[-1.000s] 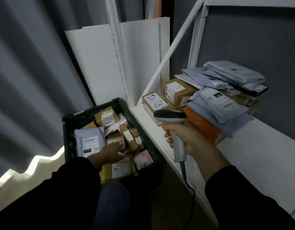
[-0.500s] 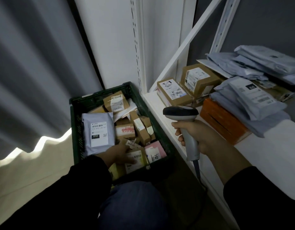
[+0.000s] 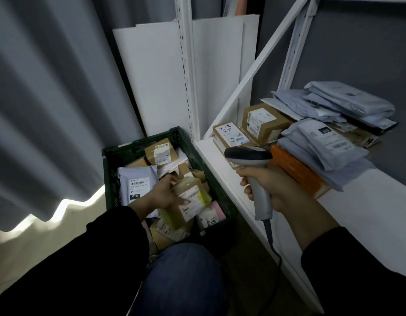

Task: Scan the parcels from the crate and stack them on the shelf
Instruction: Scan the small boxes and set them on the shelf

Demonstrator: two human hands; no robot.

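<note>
Right hand (image 3: pixel 265 185) grips barcode scanner (image 3: pixel 247 155) beside shelf edge. Left hand (image 3: pixel 162 193) clasps yellow parcel (image 3: pixel 192 197) inside green crate (image 3: pixel 138 144) on floor, among other parcels (image 3: pixel 161 152). Beyond, boxes (image 3: pixel 263 120) and grey mailers (image 3: pixel 323 142) lie stacked on white shelf (image 3: pixel 357 213).

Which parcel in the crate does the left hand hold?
The yellow parcel with a white label; the left hand grips its edge. The grey bag and pink parcel are not held.
</note>
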